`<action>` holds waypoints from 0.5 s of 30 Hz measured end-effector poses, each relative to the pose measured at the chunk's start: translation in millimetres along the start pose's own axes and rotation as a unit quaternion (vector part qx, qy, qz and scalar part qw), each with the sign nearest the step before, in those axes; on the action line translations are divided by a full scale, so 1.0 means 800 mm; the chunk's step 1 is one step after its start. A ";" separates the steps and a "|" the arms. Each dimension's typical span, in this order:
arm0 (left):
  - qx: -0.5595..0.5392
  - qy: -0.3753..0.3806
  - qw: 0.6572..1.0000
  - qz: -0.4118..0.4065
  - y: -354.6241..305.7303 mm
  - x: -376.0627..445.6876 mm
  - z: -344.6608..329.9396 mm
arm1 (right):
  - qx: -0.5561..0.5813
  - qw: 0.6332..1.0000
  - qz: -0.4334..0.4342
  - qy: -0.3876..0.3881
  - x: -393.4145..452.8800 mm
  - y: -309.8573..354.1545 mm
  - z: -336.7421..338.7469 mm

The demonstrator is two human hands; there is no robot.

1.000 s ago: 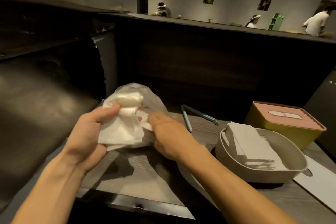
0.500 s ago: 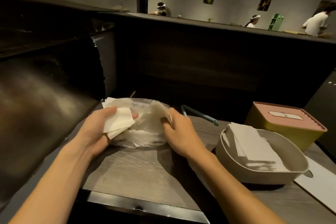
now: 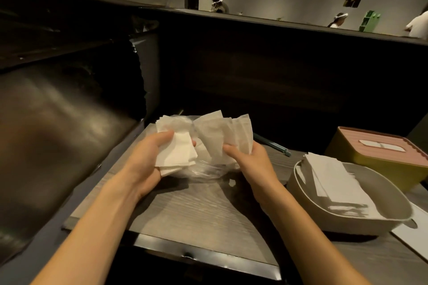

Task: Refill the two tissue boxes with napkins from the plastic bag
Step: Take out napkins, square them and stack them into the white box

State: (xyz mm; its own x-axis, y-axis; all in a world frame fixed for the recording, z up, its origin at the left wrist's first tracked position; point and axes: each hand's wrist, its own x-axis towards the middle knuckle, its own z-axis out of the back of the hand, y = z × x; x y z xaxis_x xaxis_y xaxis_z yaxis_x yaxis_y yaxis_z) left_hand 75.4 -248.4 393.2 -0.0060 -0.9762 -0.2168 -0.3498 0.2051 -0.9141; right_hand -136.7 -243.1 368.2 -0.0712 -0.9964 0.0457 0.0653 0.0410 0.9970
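My left hand [image 3: 143, 159] grips a small stack of white napkins [image 3: 178, 155] at the table's far left. My right hand [image 3: 250, 159] holds a second, fanned bunch of napkins [image 3: 227, 134] beside it. The clear plastic bag [image 3: 203, 171] lies crumpled on the table between and under both hands. To the right stands an open beige tissue box [image 3: 308, 206] with folded napkins [image 3: 333, 180] leaning inside. Behind it sits a yellow tissue box with a pink lid [image 3: 379, 148], closed, a napkin showing in its slot.
A teal pen [image 3: 273, 146] lies behind my right hand. White paper [image 3: 412, 236] lies at the right edge. A dark padded seat back [image 3: 46, 134] rises on the left and a dark partition [image 3: 254, 71] behind the wooden table [image 3: 199, 210]. People sit beyond it.
My right hand has pulled a fanned bunch of napkins up out of the bag. The bag has sunk flat onto the table. My left hand keeps its stack.
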 end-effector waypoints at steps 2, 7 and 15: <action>-0.003 -0.015 1.000 -0.004 0.003 -0.003 0.000 | -0.004 1.000 0.006 0.005 -0.008 0.000 0.004; -0.084 0.059 0.994 0.035 0.017 -0.030 -0.012 | 0.033 0.999 0.030 -0.003 -0.032 0.003 0.019; -0.119 0.109 0.984 0.075 0.058 -0.042 -0.054 | 0.227 0.968 -0.038 0.104 -0.055 0.005 0.030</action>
State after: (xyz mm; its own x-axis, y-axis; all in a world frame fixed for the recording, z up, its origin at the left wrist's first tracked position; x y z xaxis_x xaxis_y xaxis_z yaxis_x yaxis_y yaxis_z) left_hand 18.8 -209.4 373.0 -0.2654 -0.9335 -0.2413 -0.5390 0.3512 -0.7656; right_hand -157.5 -197.5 371.6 0.1460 -0.9893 0.0042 -0.3793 -0.0521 0.9238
